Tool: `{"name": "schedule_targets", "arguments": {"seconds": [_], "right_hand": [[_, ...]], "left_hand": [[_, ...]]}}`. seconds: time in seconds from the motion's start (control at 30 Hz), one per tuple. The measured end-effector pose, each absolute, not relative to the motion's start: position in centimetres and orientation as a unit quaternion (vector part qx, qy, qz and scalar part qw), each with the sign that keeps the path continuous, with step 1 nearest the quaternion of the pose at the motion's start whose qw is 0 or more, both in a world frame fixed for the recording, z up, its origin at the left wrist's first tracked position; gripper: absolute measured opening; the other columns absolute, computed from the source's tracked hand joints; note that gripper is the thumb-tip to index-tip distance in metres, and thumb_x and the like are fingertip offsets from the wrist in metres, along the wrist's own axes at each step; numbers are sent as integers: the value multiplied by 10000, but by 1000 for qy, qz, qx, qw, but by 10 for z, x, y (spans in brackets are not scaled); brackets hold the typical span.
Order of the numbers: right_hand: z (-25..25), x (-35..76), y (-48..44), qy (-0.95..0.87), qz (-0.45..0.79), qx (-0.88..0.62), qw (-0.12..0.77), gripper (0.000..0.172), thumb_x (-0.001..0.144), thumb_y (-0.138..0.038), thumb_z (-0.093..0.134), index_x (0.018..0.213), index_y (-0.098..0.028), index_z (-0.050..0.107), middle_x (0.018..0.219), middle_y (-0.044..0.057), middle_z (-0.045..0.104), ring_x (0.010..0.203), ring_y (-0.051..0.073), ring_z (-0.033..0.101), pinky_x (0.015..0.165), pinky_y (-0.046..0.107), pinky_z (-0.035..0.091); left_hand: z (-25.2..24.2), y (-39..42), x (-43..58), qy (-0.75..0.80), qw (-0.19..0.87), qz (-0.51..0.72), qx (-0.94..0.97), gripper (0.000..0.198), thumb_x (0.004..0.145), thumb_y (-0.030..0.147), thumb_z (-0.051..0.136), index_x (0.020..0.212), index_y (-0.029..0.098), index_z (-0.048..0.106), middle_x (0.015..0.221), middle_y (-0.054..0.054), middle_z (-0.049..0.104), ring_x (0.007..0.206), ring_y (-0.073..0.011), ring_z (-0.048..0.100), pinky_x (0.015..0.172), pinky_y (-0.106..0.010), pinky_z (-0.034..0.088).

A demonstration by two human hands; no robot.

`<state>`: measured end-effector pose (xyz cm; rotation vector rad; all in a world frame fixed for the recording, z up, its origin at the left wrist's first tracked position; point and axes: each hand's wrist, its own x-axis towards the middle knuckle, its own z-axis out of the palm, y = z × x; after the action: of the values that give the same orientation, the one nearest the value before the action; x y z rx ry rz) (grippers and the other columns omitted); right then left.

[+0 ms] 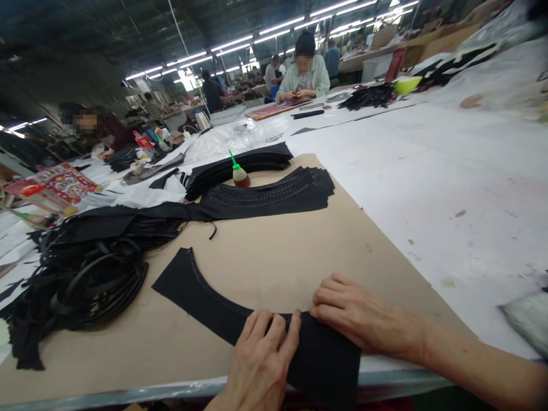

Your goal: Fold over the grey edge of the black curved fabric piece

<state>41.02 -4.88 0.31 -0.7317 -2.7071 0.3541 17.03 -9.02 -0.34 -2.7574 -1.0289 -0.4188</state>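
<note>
A curved black piece of sheet material [218, 311] lies at the front edge of the table, with a narrow strip along its inner curve. My left hand [268, 351] rests on it, fingers apart, their tips pressing near the curved edge. Close by on the right, my right hand [346, 311] has its fingers curled together at the same edge, gripping the piece; its thumb is hidden. The piece's lower right end hangs over the table edge. Beyond it lies a fanned stack of similar black pieces [268, 197]. A small bottle with a green nozzle [241, 176] stands behind that stack.
A tangled heap of black strips [89, 274] covers the left side. Brown board [265, 257] lies under the work, beside white table covering [449, 188]. Another black stack [244, 162] lies farther back. Across the table a person [306, 74] handles something small.
</note>
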Motion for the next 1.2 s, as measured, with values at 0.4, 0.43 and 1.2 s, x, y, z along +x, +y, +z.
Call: {"name": "schedule_targets", "arguments": {"seconds": [0.4,0.43,1.2], "right_hand": [[5,413,-56,-947,106,-263,151,195,953,-127,419,992,-162,607,885,50,587,824,175,457,772,323,351],[5,413,-56,-947,106,-262,152,198,955,-130,417,991,-163,608,881,49,586,823,175,455,771,323,352],[8,432,-54,-942,110,-278,151,263,990,-158,345,983,-153,608,872,54,582,803,170,456,781,331,339]], "left_hand": [[-5,-86,184,-325,1,-232,-917,415,861,50,358,1236,71,534,999,-132,614,884,-227,565,789,-356,505],[-6,-86,186,-325,-3,-242,-914,408,855,44,359,1215,79,547,1017,-135,610,905,-231,565,798,-359,508],[-12,-88,200,-353,-24,-191,-916,483,856,57,359,1324,91,476,888,-97,571,792,-224,495,711,-358,495]]}}
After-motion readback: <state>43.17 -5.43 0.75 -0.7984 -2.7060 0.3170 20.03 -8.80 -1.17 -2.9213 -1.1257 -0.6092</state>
